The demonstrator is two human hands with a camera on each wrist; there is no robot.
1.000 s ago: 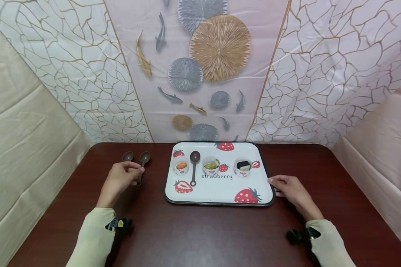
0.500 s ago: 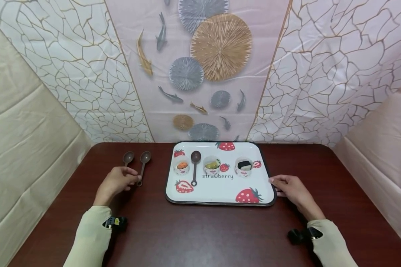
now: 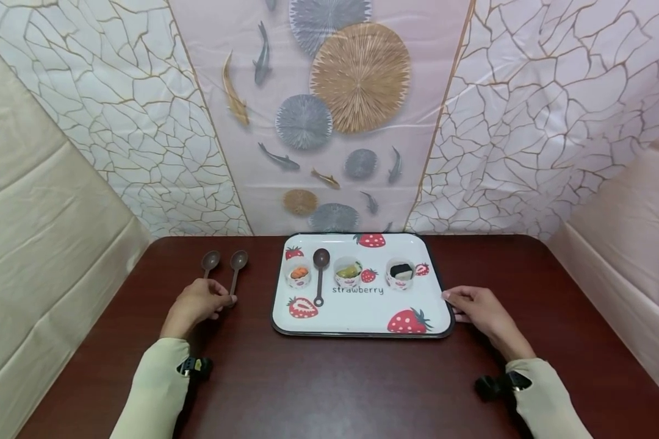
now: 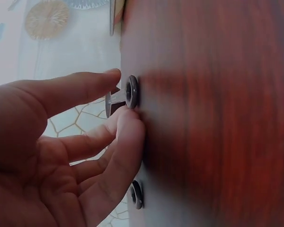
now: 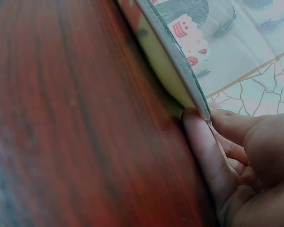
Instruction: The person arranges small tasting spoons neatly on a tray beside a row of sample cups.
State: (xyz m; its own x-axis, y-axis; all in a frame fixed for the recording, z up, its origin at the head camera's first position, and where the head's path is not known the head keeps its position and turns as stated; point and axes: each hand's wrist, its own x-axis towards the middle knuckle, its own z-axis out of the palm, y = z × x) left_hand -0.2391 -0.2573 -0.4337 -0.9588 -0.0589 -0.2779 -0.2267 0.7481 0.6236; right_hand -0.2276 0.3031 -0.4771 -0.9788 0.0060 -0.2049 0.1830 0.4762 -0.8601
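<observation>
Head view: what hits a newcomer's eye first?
Probably the white strawberry-print tray at the table's far edge, with three small cups and a brown ring-ended spoon between the left and middle ones; the right hand's grip is on the tray's right rim. Next, two similar spoons to the tray's left, the left hand at the handle of the one nearer the tray. Then the gold disc on the backdrop.

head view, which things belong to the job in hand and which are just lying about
Likely in the job:
tray, pinched by the right hand
spoon at the left hand
matching loose spoon beside it
tray spoon and three cups

Just around, it seems:
patterned backdrop
table
</observation>
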